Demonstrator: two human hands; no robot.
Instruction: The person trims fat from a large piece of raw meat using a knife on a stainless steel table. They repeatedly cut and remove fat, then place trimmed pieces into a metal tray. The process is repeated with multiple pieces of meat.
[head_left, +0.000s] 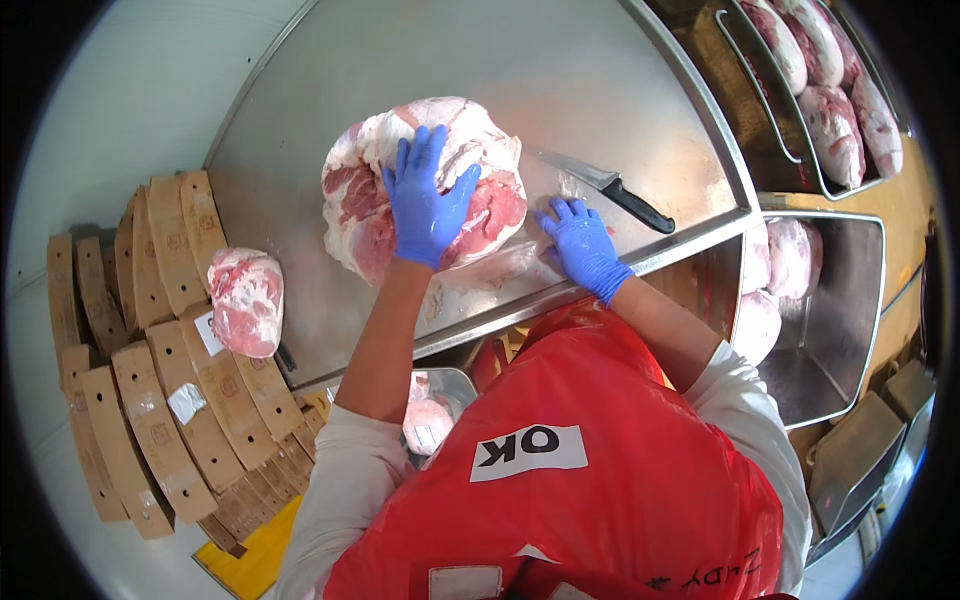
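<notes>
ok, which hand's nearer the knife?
Right. The right hand rests on the table, just left of the knife handle and closer to the body; the left hand is farther off, on the large meat piece.

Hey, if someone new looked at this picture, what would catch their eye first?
Probably the large piece of meat on the steel table, above and left of the picture's middle, with the blue-gloved left hand spread on top. Next, the bright red apron filling the lower middle. Then the black-handled knife lying on the table, just beyond the right hand.
</notes>
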